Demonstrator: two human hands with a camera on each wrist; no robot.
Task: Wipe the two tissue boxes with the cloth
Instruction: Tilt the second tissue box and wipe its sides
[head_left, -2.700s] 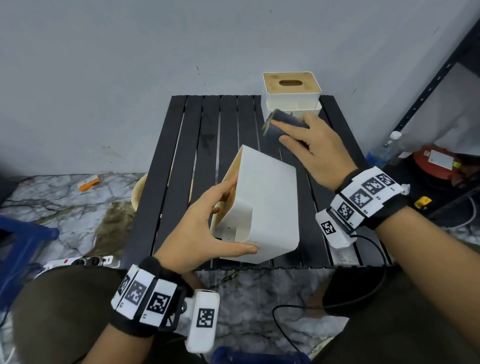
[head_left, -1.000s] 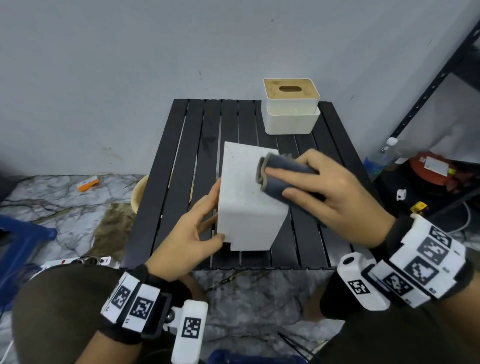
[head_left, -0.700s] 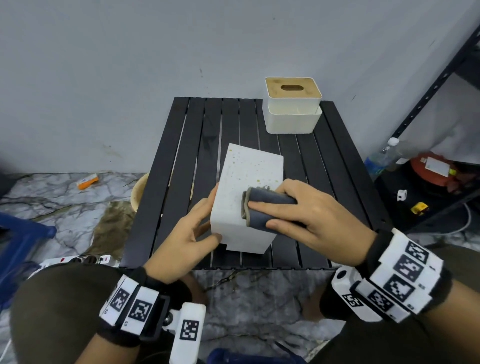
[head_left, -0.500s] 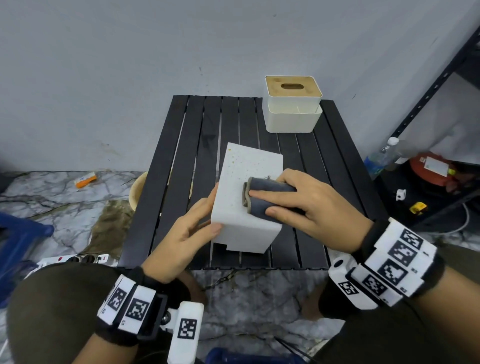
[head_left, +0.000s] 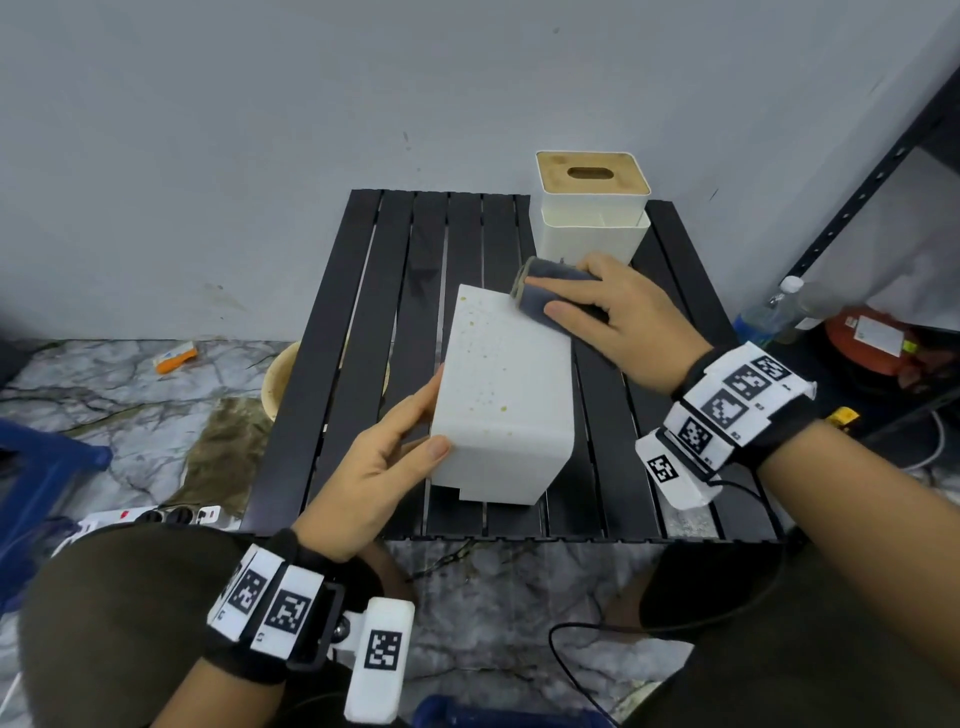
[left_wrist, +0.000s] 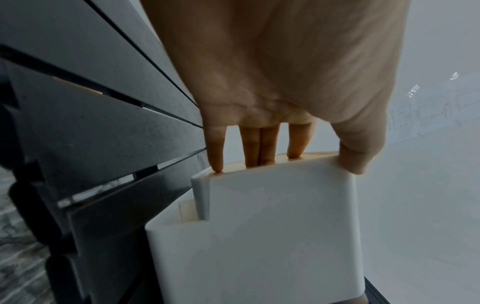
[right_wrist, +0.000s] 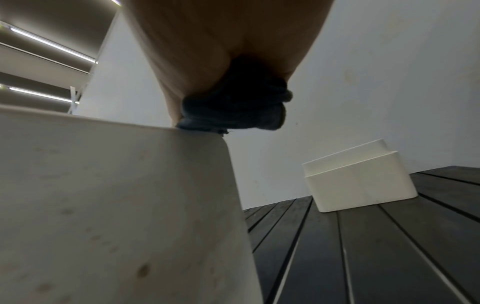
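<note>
A white tissue box (head_left: 504, 374) lies on its side on the black slatted table (head_left: 363, 312), its speckled face up. My left hand (head_left: 410, 441) grips its near left corner, thumb on the front face and fingers flat on the wooden lid side; the left wrist view shows that hand (left_wrist: 306, 164) on the box (left_wrist: 272, 236). My right hand (head_left: 597, 312) holds a folded dark grey cloth (head_left: 545, 291) against the box's far right corner. In the right wrist view the cloth (right_wrist: 233, 107) touches the box's top edge (right_wrist: 116, 205). A second tissue box (head_left: 592, 208) with a wooden lid stands at the back.
A black metal rack (head_left: 857, 176) stands right of the table, with a plastic bottle (head_left: 769, 317) and a red object (head_left: 878, 338) beside it. On the floor at left are a power strip (head_left: 156, 517), a bowl (head_left: 275, 374) and a blue stool (head_left: 41, 467).
My right hand slid the cloth from the middle of the box's upper face away from me to its far right corner. The left hand kept its hold on the box.
</note>
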